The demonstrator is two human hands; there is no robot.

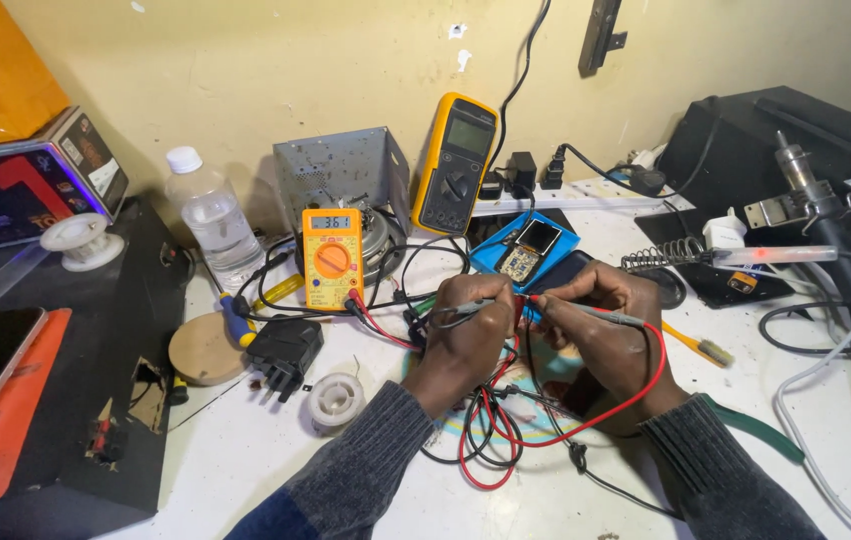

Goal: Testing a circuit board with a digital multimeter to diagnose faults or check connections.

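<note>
Left hand point(464, 338): pinching a probe point(466, 312), fingers closed narrow around it.
Right hand point(606, 335): gripping a red-leaded probe point(596, 316), tip aiming toward the left one.
Between hands: hiding whatever the tips are touching; cannot tell.
Meters: two, small orange multimeter point(332, 256) lying just left, larger yellow multimeter point(455, 163) leaning on the wall.
Leads: red and black wires point(491, 440) looping beneath the wrists.
Solder spools: two, one point(335, 399) near the left forearm, another point(83, 241) far left.
Bottle point(211, 217): one, standing behind.
Box point(26, 190): dark, resting far left.
</note>
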